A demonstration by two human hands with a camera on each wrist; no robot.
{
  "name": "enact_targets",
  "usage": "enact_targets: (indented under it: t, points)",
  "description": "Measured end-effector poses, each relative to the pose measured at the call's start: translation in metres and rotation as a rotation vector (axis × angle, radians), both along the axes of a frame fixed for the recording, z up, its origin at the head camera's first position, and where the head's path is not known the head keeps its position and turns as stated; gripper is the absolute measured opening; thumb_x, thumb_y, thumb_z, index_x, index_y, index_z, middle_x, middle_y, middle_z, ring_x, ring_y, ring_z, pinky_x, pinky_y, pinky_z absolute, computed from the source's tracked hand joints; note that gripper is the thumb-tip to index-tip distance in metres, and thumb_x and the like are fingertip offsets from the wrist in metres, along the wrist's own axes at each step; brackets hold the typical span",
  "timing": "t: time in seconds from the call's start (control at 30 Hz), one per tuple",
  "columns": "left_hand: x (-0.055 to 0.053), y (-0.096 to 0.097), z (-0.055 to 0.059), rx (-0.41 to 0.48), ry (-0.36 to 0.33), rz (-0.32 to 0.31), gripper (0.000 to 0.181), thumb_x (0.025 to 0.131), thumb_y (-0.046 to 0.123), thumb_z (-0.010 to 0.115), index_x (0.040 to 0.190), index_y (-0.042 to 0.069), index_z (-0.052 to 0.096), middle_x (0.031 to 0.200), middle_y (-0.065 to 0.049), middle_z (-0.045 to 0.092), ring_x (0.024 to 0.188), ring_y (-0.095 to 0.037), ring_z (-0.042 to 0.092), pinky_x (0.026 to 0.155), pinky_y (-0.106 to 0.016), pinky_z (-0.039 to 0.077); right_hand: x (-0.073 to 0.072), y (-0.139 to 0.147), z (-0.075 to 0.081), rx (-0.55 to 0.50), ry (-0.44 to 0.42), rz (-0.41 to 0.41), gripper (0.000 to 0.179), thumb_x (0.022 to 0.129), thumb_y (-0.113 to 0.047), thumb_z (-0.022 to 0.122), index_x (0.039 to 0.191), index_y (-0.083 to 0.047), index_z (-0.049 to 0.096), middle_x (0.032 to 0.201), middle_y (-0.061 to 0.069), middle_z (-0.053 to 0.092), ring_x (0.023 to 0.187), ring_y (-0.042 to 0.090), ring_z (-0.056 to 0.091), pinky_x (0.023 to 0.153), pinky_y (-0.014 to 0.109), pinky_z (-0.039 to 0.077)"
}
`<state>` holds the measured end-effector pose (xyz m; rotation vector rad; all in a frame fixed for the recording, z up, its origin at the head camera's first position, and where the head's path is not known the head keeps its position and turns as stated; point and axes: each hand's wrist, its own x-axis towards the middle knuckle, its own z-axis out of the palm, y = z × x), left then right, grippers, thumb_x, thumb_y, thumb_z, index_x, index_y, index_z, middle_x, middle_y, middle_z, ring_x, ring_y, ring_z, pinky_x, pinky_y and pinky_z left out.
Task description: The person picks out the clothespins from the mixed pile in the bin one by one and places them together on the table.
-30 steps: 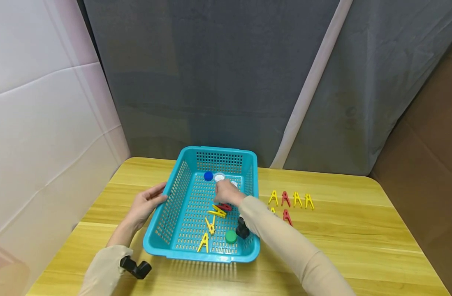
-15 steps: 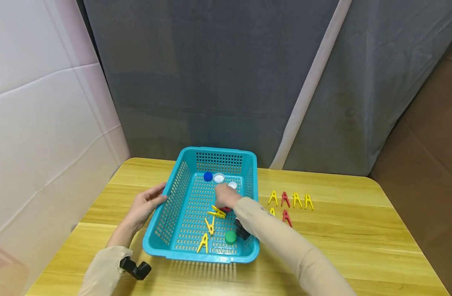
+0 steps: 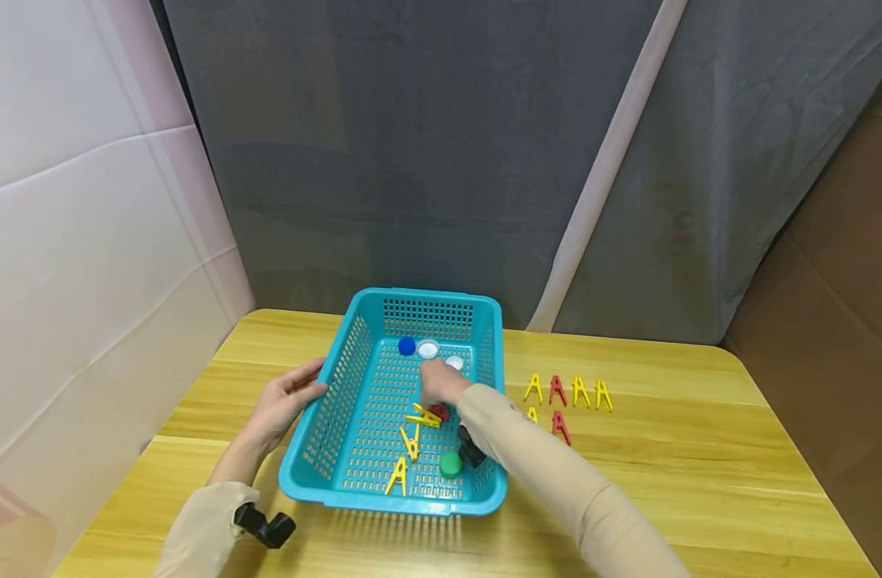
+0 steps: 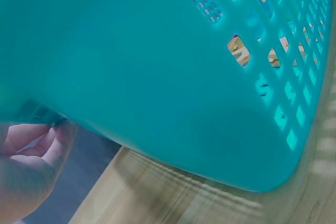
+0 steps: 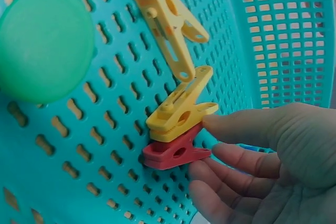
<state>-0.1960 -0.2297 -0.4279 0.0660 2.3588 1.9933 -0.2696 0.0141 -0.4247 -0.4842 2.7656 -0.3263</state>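
At the left rim of a turquoise basket, my left hand grips the edge between thumb and fingers. Inside the basket, my right hand reaches down with bent fingers. The right wrist view shows that hand's thumb and fingers pinching the handle end of a red clothespin. A yellow clothespin lies against the red one, its handle end by the thumb tip. Another yellow clothespin and a third yellow clothespin lie nearer the basket's front. From the head, my right hand partly hides the red clothespin.
A green cap, a blue cap and a white cap lie in the basket, with another white cap beside my right hand. Right of the basket, yellow and red clothespins stand in rows on the wooden table.
My right hand has shifted slightly toward me, uncovering more of the white cap behind it. The red clothespin's visible part has changed a little. My left hand stays on the rim.
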Motion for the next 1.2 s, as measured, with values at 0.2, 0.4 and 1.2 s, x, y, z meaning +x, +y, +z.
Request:
enact_targets:
  t: [0.2,0.4,1.2]
  points:
    - [0.0002,0.0004,-0.0005,-0.002,-0.001,0.004,0.054,0.094,0.009,0.056,0.141,-0.007,0.033,0.131,-0.028,0.045,0.093,0.004,0.055,0.077,-0.018,0.050,-0.0004,0.0013,-0.0004,-0.011,-0.051,0.000,0.032,0.069,0.006,0.062,0.052,-0.011,0.040,0.051,0.000,0.037,0.041,0.012,0.039,0.036,0.021,0.034]
    - [-0.0005,0.0007,-0.0004,0.001,-0.002,0.005,0.054,0.094,0.008,0.055,0.141,-0.007,0.034,0.132,-0.028,0.045,0.093,0.004,0.055,0.078,-0.018,0.050,-0.0009,0.0026,0.0006,0.000,-0.098,0.018,0.030,0.068,0.008,0.061,0.048,-0.009,0.047,0.050,0.001,0.048,0.037,0.010,0.042,0.034,0.018,0.036]
    - [-0.0023,0.0003,-0.0013,-0.014,0.009,0.006,0.054,0.094,0.009,0.056,0.140,-0.009,0.035,0.131,-0.030,0.045,0.093,0.003,0.056,0.077,-0.018,0.050,-0.0018,0.0016,-0.0022,-0.003,-0.074,-0.037,0.025,0.077,0.001,0.062,0.055,-0.005,0.054,0.046,0.003,0.049,0.035,0.010,0.042,0.035,0.019,0.036]
